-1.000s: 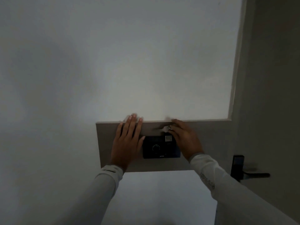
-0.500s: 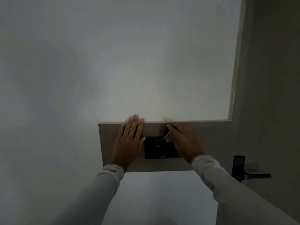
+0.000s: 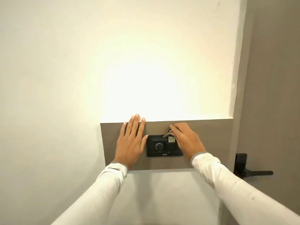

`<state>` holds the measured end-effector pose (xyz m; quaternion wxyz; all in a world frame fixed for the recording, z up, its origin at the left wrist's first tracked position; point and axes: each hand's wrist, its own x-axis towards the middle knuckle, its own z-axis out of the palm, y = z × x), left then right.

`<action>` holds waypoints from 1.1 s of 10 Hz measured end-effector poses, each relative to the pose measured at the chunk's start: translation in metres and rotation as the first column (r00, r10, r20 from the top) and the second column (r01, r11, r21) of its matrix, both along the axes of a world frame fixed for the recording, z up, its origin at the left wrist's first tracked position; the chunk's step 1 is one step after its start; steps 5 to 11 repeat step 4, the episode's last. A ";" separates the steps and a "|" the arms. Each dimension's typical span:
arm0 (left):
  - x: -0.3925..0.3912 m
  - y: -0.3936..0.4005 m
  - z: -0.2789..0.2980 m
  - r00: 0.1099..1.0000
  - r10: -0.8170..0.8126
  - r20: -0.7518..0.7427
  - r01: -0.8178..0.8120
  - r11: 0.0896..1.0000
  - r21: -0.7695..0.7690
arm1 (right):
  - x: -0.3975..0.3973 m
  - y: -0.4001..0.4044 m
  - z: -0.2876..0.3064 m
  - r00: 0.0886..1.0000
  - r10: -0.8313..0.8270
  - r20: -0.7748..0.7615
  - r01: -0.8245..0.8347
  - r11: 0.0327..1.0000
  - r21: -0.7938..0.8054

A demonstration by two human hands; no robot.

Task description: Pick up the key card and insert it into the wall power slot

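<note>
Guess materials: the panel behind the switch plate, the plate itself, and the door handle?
Panel: likely wood-look laminate, matte grey-brown with fine horizontal grain. Switch plate: probably black plastic, smooth and matte, with a moulded dial. Door handle: looks like matte black coated metal, though that can't be confirmed.

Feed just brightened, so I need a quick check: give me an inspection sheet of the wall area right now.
Surface: brown wall panel on a brightly lit white wall.
Job's things: key card at the black power slot unit, metal key dangling above.
Clutter: nothing seen.
Grippers: left hand flat on the panel; right hand at the card.
Cables: nothing seen.
Surroundings: door with black door handle at right.
</note>
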<state>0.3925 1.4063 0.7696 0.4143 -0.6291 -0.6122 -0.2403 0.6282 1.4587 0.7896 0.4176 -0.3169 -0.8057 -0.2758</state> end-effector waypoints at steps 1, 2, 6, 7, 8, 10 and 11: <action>0.000 -0.004 0.001 1.000 0.014 -0.010 -0.014 0.999 -0.035 | 0.003 -0.005 0.004 0.999 -0.036 0.015 0.036 0.999 -0.002; 0.000 -0.013 0.002 0.999 0.022 0.024 -0.020 0.999 -0.042 | 0.003 -0.009 0.008 0.995 -0.094 0.033 0.094 0.995 0.012; -0.004 -0.040 0.015 0.999 0.051 -0.004 -0.051 0.999 -0.008 | 0.005 -0.018 0.028 0.972 -0.219 0.080 0.225 0.972 -0.063; -0.004 -0.040 0.015 0.999 0.051 -0.004 -0.051 0.999 -0.008 | 0.005 -0.018 0.028 0.972 -0.219 0.080 0.225 0.972 -0.063; -0.004 -0.040 0.015 0.999 0.051 -0.004 -0.051 0.999 -0.008 | 0.005 -0.018 0.028 0.972 -0.219 0.080 0.225 0.972 -0.063; -0.004 -0.040 0.015 0.999 0.051 -0.004 -0.051 0.999 -0.008 | 0.005 -0.018 0.028 0.972 -0.219 0.080 0.225 0.972 -0.063; -0.004 -0.040 0.015 0.999 0.051 -0.004 -0.051 0.999 -0.008 | 0.005 -0.018 0.028 0.972 -0.219 0.080 0.225 0.972 -0.063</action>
